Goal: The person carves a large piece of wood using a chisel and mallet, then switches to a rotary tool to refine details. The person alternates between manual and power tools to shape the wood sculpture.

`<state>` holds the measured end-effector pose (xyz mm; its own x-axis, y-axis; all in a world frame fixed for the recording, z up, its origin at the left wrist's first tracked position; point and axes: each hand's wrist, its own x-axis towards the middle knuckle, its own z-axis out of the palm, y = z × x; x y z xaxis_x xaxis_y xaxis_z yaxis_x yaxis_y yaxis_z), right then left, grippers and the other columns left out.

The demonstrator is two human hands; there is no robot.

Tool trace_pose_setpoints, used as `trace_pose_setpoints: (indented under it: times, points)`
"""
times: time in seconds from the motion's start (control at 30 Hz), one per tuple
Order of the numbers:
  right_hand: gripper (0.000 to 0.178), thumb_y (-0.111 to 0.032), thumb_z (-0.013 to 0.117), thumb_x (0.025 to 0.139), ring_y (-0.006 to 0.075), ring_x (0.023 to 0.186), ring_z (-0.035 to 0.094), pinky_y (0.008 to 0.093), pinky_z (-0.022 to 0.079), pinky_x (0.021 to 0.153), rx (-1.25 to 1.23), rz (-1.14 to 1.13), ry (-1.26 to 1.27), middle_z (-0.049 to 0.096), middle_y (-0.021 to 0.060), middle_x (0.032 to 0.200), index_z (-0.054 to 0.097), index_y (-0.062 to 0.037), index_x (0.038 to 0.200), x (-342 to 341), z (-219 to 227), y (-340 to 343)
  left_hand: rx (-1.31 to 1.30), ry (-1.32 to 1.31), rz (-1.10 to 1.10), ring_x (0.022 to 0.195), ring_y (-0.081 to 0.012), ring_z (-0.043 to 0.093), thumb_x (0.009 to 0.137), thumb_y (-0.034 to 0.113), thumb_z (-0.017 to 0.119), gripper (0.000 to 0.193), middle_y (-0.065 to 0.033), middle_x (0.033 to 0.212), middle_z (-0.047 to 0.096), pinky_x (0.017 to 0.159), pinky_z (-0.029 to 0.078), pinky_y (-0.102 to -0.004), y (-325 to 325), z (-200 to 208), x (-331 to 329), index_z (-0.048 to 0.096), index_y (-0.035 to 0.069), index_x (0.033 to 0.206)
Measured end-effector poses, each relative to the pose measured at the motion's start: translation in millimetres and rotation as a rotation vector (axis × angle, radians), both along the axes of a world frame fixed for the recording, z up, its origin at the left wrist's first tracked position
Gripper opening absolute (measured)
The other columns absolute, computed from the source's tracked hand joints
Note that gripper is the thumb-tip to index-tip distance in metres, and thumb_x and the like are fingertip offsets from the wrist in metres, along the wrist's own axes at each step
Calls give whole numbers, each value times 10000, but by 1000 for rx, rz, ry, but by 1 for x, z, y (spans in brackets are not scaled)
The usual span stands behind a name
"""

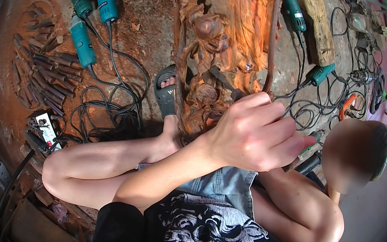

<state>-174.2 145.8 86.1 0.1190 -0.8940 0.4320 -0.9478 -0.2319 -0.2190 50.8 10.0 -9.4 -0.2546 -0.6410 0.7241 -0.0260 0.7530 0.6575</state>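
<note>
My left hand [262,132] is closed around a carving chisel, its dark blade [221,79] slanting out past the fingers toward the wood. A carved piece of reddish-brown wood [210,28], with knobs, twists and a bright orange rough face, lies in front of me between my legs. The blade's tip lies against or just over it; I cannot tell which. At the right, by my knee, stands a large round-headed thing like a mallet [354,154], mostly blurred, on a tan handle. My right hand is out of sight.
Teal power tools [82,45] lie at the left, another [294,10] at the far right, with tangled black cords [106,108]. Several chisels [46,75] are spread on the dusty ground. A white power strip [48,129] sits near my left knee. A timber block [318,27] lies beyond.
</note>
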Motion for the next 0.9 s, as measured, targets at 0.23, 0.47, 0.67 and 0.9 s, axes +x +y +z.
trace_pose_setpoints:
  times: [0.23,0.47,0.67,0.9]
  points:
    - [469,71,754,818,300,850,687,394,564,800,-3,75,45,700,179,976,534,-7,1226,26,-4,4,31,-11,4,515,-151,445,730,115,861,368,20,612,417,454,336,-290,-4,2,1,515,143,611]
    - [492,83,765,813,298,836,689,394,565,791,-2,81,105,701,178,960,517,-14,1226,18,3,-15,58,78,44,508,-168,494,701,35,833,353,6,620,464,450,374,-296,-9,4,4,499,112,618]
    - [512,94,775,809,297,823,690,393,566,783,66,-11,166,702,178,947,503,-20,1227,-9,22,-23,61,138,40,502,-176,492,694,14,827,375,-5,604,467,448,368,-297,-7,3,10,471,97,607]
    - [569,129,806,788,288,813,693,400,567,779,-72,-48,24,702,186,938,491,-31,1234,-22,-15,-4,18,155,-74,537,-186,517,743,13,823,398,-11,616,501,487,393,-296,3,-11,29,454,80,608]
